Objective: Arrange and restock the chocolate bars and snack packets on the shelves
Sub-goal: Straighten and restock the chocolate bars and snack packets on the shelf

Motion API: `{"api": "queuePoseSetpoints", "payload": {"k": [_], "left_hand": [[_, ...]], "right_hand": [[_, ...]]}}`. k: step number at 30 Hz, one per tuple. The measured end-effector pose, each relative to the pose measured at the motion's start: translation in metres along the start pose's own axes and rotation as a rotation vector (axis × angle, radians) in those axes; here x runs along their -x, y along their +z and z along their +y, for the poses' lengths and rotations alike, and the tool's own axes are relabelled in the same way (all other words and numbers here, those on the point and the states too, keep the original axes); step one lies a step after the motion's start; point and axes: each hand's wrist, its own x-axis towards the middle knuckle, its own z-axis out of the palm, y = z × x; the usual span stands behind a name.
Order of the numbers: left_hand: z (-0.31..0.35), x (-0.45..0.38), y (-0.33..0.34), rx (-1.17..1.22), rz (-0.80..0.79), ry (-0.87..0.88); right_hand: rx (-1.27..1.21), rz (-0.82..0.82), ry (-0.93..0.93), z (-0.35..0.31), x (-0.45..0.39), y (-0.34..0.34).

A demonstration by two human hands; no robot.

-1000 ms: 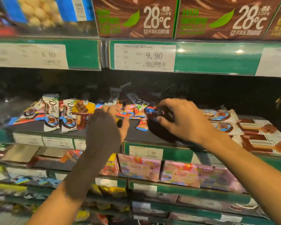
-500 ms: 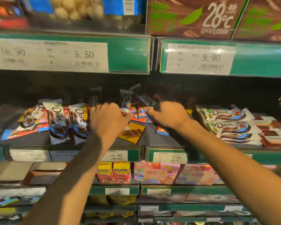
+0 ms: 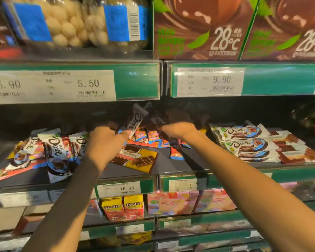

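**Reaching into the middle chocolate shelf**

Head view. Reading labels first: price tags at upper frame show 16.90, 5.50 and 9.90; lower tags read 16.90 and 7.9-something, last digit blurred. Brown boxes at upper right marked "28°C". Yellow m&m's packs sit on the shelf below, centre.

Middle shelf: dark bare surface shows at centre between the product piles; the back is in deep shadow. White Dove packets piled unevenly at left; neater Dove bars stacked at right. A brown-and-yellow chocolate bar lies flat and skewed at centre front. Small pink-blue snack packets are scattered behind it.

Left hand at centre, fingers curled, pinching an upright Dove packet by its lower end. Right hand reaches farther back, fingers in shadow among dark wrappers; grip cannot be told.
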Motion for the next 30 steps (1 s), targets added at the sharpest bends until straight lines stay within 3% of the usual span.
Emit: {"api": "queuePoseSetpoints", "payload": {"k": [4,7,10,15,24,30], "left_hand": [[0.002,0.010,0.001,0.193,-0.090,0.013],[0.006,0.021,0.008,0.219,-0.154,0.030],[0.015,0.033,0.020,0.213,-0.212,0.036],[0.034,0.046,0.051,0.243,-0.282,0.074],[0.081,0.066,0.122,0.119,-0.456,0.197],[0.110,0.066,0.167,0.033,-0.520,0.271]], "right_hand": [[-0.040,-0.042,0.010,0.006,0.008,-0.011],[-0.091,0.045,-0.051,0.016,0.026,-0.030],[-0.349,0.140,-0.010,0.032,0.056,-0.057],[-0.726,0.084,0.205,0.089,0.086,-0.090],[-0.843,0.179,0.199,0.177,0.129,-0.130],[-0.861,0.237,0.352,0.219,0.141,-0.149]]}}
